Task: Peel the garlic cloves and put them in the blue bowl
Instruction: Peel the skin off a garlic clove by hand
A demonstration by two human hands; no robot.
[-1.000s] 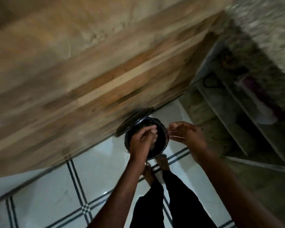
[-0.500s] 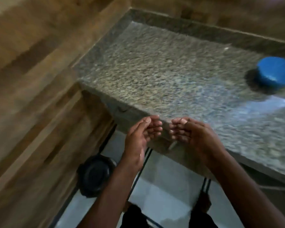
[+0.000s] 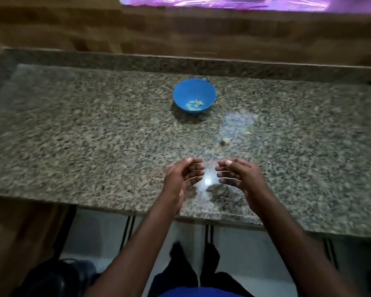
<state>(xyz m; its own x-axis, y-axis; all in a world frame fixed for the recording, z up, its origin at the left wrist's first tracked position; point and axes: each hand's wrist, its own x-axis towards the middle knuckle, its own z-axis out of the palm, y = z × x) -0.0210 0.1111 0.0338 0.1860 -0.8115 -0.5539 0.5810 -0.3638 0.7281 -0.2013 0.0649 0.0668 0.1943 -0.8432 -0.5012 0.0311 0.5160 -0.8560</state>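
Granite counter (image 3: 94,136) fills the head view, with the blue bowl (image 3: 194,95) standing toward its far middle and holding a few pale peeled garlic cloves (image 3: 194,105) at its bottom. Nearer and to the right of the bowl lies one small pale piece (image 3: 223,142), too blurred to name, on a glossy patch of stone. Over the near edge, the left hand (image 3: 183,179) and right hand (image 3: 240,175) hover palms facing, fingers loosely curled, gripping nothing, fingertips apart.
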